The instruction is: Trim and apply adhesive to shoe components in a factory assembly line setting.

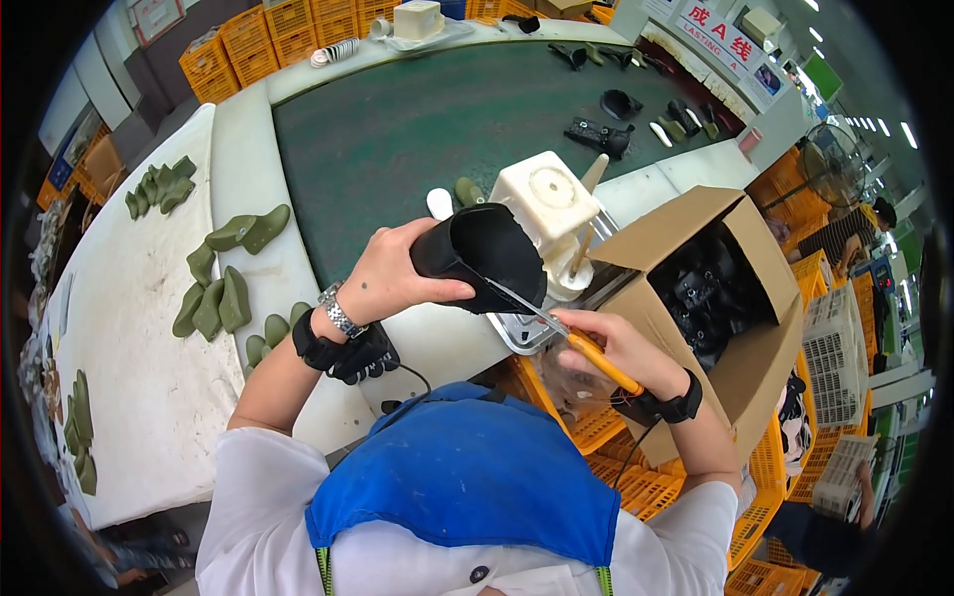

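My left hand (pixel 386 266) grips a black boot upper (pixel 444 248) by its side, the wide opening tilted up toward me. In my right hand (pixel 624 350) is a pair of scissors (pixel 604 364) with orange handles, fingers closed around them. The thin metal blades reach to the upper's lower edge, near my left thumb; whether they touch the material I cannot tell. Just beyond the upper stands a cream-coloured container (pixel 547 194) on a metal tray (pixel 524 333). A white shoe-shaped piece (pixel 439 204) and a green last (pixel 468 191) lie behind the upper.
An open cardboard box (pixel 636 343) of black uppers (pixel 711 298) stands at my right, above orange crates (pixel 760 497). Several green lasts (pixel 235 298) rest on the white table (pixel 139 298) at left. The green conveyor belt (pixel 397 119) carries more black uppers (pixel 599 137) farther off.
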### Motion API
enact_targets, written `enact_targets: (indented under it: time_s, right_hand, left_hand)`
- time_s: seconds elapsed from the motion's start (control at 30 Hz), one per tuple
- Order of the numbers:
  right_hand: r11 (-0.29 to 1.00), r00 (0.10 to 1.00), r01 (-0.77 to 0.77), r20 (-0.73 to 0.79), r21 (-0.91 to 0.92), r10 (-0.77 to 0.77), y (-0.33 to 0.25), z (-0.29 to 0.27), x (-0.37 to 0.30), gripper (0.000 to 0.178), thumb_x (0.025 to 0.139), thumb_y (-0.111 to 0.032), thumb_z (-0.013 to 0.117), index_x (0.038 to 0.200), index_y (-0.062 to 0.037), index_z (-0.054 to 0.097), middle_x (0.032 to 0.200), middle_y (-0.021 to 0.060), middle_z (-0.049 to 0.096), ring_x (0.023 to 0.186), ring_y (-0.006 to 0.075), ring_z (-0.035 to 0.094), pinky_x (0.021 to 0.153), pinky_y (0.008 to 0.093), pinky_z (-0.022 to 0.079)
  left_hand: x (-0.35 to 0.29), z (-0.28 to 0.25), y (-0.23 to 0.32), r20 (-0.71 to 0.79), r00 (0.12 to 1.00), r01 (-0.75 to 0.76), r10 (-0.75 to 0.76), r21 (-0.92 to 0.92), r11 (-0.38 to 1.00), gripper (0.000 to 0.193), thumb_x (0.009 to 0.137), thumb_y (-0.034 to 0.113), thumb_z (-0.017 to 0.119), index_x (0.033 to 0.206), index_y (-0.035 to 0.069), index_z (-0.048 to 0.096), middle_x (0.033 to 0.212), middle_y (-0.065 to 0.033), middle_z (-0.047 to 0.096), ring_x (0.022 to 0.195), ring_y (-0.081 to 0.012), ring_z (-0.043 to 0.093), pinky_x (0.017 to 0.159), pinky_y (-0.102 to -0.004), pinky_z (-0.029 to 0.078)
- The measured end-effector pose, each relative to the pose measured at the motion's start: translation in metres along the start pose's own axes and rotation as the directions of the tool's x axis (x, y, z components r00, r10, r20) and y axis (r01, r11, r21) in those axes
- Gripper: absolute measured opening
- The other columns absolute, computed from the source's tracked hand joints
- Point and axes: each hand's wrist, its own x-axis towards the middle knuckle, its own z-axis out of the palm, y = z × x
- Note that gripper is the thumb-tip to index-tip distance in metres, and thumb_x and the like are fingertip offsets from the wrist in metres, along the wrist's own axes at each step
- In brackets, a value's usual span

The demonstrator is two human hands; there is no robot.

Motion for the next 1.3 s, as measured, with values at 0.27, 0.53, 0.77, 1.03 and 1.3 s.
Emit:
enact_targets:
  time_s: [0.27, 0.53, 0.77, 1.03, 1.3]
  right_hand:
    - [0.998, 0.999, -0.038, 0.031, 0.056, 0.036, -0.01, 0.0, -0.002, 0.043, 0.078, -0.013, 0.065, 0.116, 0.0012, 0.049, 0.097, 0.0034, 0.057, 0.087, 0.0078, 0.049, 0.079, 0.0226, 0.041]
    - [0.976, 0.992, -0.123, 0.016, 0.181, 0.122, -0.006, 0.004, -0.006, 0.042, 0.076, -0.011, 0.067, 0.113, 0.0015, 0.052, 0.092, 0.0017, 0.057, 0.082, 0.0064, 0.05, 0.075, 0.0203, 0.042]
    - [0.997, 0.999, -0.004, 0.042, 0.075, 0.0, -0.005, -0.003, -0.003, 0.047, 0.079, -0.013, 0.064, 0.12, 0.0017, 0.044, 0.094, 0.0014, 0.054, 0.087, 0.0061, 0.048, 0.077, 0.0199, 0.04]
    - [0.991, 0.949, -0.004, -0.313, 0.136, 0.047, -0.003, 0.008, -0.003, 0.05, 0.078, -0.014, 0.065, 0.12, 0.0005, 0.044, 0.095, 0.002, 0.051, 0.082, 0.0083, 0.047, 0.072, 0.0215, 0.041]
    - [0.994, 0.731, 0.108, -0.679, 0.024, -0.064, 0.017, 0.078, 0.041, 0.052, 0.076, -0.016, 0.067, 0.119, -0.0012, 0.042, 0.097, 0.0091, 0.051, 0.083, 0.0153, 0.049, 0.07, 0.0266, 0.043]
  left_hand:
    - [0.0, 0.001, 0.0, -0.001, 1.0, -0.019, 0.019, 0.028, 0.999, 0.056, 0.056, 0.035, 0.079, 0.09, -0.004, 0.057, 0.064, -0.0116, 0.061, 0.056, -0.0173, 0.061, 0.054, -0.0251, 0.047]
    - [0.0, 0.0, -0.004, -0.032, 0.999, -0.022, 0.023, 0.053, 0.998, 0.061, 0.056, 0.036, 0.079, 0.092, -0.007, 0.056, 0.068, -0.0138, 0.062, 0.059, -0.0191, 0.062, 0.057, -0.0259, 0.048]
    - [-0.001, -0.001, -0.006, -0.029, 0.999, -0.028, 0.03, 0.069, 0.997, 0.069, 0.055, 0.038, 0.078, 0.102, -0.005, 0.052, 0.078, -0.016, 0.062, 0.071, -0.0219, 0.063, 0.067, -0.0289, 0.048]
    - [0.003, 0.003, 0.0, -0.187, 0.979, 0.048, -0.076, -0.149, 0.988, 0.088, 0.055, 0.019, 0.079, 0.124, 0.001, 0.028, 0.119, -0.0169, 0.042, 0.107, -0.0305, 0.045, 0.091, -0.0346, 0.036]
    - [0.02, 0.029, -0.006, -0.508, 0.542, -0.169, 0.669, 0.714, 0.68, 0.075, 0.049, 0.008, 0.079, 0.112, 0.007, 0.038, 0.107, -0.013, 0.045, 0.095, -0.0296, 0.047, 0.081, -0.0395, 0.034]
